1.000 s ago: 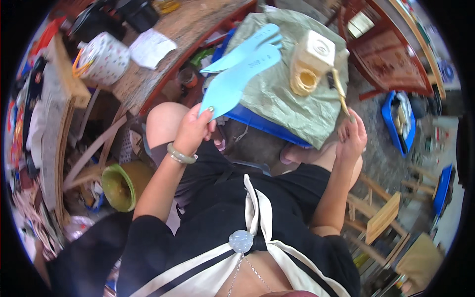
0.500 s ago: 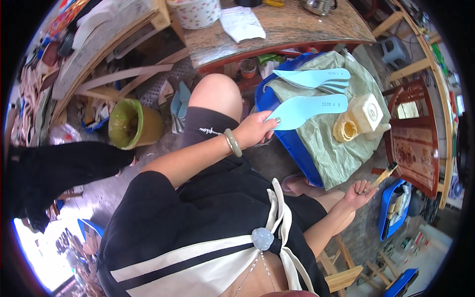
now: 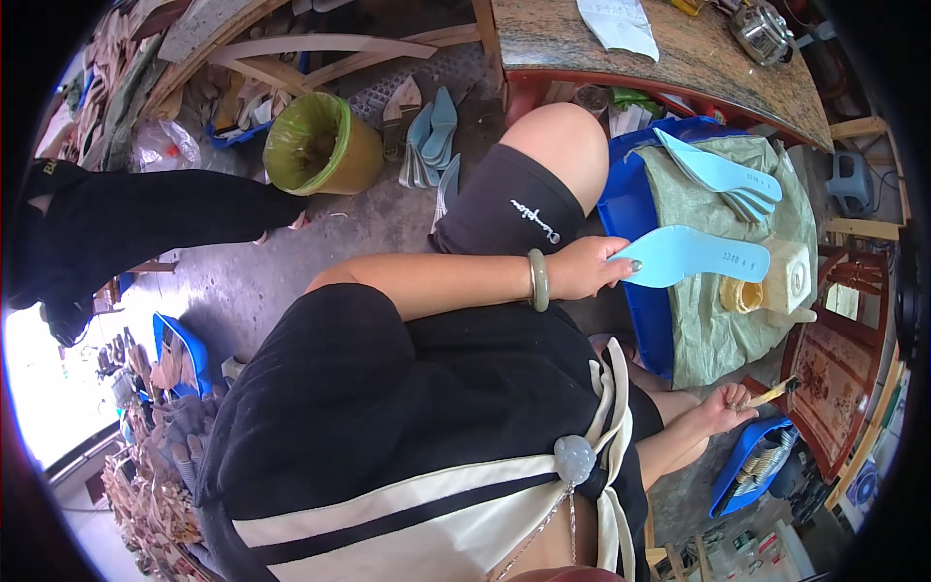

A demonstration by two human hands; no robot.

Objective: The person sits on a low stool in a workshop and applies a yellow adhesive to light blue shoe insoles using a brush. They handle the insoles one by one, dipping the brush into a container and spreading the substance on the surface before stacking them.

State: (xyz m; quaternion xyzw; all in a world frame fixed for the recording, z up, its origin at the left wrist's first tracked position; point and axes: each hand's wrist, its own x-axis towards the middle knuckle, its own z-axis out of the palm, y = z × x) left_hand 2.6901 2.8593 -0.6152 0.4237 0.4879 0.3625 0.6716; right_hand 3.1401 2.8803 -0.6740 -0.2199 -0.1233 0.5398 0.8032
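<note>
Between the fingers and thumb of my left hand [image 3: 593, 266] is the heel or toe end of a light blue insole [image 3: 698, 255]; I cannot tell which end. It hangs in the air over a green woven sheet [image 3: 698, 344] spread on a blue plastic bin [image 3: 630, 204]. A stack of similar blue insoles [image 3: 727, 179] lies on the sheet's far part. Beside the held insole stands a yellowish plastic jug [image 3: 790, 276] with a crusted round opening. My right hand [image 3: 725, 408], lower right, is closed round a brush [image 3: 774, 392] with a yellowish handle and dark tip.
A stone-topped table [image 3: 572, 39] with paper and a metal kettle [image 3: 761, 34] is at the back. More blue insoles [image 3: 427, 136] stand on the floor beside a lined yellow bucket [image 3: 325, 145]. A wooden chair [image 3: 839, 359] is at right. Another person's dark-clothed leg [image 3: 175, 209] reaches in from the left.
The view has swung left, so the bin, insoles and table sit further right in it. Both hands keep their hold on the insole and the brush.
</note>
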